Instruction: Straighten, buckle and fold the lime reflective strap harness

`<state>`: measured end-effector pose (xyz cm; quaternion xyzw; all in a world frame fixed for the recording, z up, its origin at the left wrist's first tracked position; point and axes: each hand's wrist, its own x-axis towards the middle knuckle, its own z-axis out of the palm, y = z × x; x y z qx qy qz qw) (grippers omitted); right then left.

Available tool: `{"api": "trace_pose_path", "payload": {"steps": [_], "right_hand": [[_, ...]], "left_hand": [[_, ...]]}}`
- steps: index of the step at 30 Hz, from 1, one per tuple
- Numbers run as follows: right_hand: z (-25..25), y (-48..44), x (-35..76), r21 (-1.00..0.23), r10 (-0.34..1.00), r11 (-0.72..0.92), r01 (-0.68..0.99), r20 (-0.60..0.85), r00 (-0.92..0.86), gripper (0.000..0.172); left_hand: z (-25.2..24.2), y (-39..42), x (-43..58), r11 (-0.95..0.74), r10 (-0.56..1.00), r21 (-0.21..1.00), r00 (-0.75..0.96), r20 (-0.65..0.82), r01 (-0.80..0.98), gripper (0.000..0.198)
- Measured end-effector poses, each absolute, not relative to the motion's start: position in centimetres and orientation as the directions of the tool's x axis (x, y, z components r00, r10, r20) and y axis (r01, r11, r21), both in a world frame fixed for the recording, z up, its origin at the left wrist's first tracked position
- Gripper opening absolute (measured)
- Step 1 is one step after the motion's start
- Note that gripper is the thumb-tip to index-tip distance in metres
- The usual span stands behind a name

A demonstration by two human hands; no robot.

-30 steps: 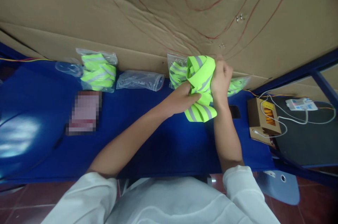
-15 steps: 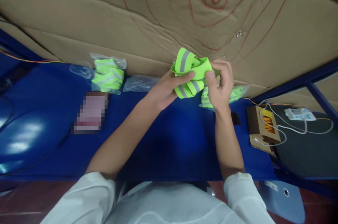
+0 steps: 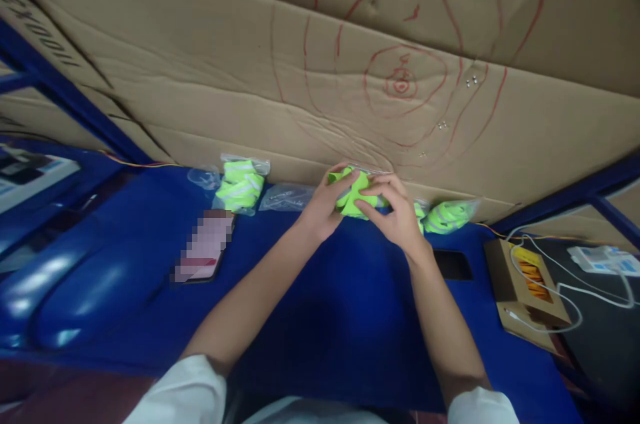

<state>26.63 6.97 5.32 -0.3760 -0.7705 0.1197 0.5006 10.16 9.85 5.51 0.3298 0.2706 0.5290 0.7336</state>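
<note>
Creased cardboard [image 3: 210,64] backs the blue table [image 3: 320,324] where the left hand [image 3: 321,211] and right hand [image 3: 403,224] pinch folded neon-green fabric [image 3: 359,192].

Neon-yellow bundle [image 3: 358,191] partly hidden by the left hand [image 3: 323,209] and right hand [image 3: 400,216], phone screen [image 3: 206,245] pixelated beyond reading, pale object [image 3: 46,183] cut off at the left edge, white sleeves [image 3: 186,387] cropped below.

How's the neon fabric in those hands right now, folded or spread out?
Folded: the neon fabric is bunched compactly, layers overlapping, between the left hand and right hand.
</note>
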Motion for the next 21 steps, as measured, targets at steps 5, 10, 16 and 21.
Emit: {"api": "trace_pose_path", "payload": {"steps": [5,10,16,21], "right_hand": [[5.8,7.5,28.0,-0.797,0.815,0.567,0.208,0.579,-0.005,0.019],[3.7,4.5,26.4,-0.968,0.996,0.024,-0.251,0.043,-0.072,0.039],[-2.2,-5.5,22.5,-0.854,0.933,-0.356,-0.379,-0.348,-0.090,0.049],[-3.8,-10.8,23.2,-0.816,0.875,-0.462,-0.346,-0.483,-0.029,0.053]], "left_hand": [[5.3,8.5,10.4,0.068,0.982,0.844,0.185,0.037,-0.532,0.056],[4.5,4.5,8.9,-0.230,0.923,0.894,0.206,0.326,-0.385,0.060],[-1.6,-4.1,4.8,-0.287,0.883,0.947,0.423,0.204,0.142,0.065],[-4.6,-8.9,0.9,-0.121,0.776,0.968,0.629,-0.045,0.218,0.097]]}}
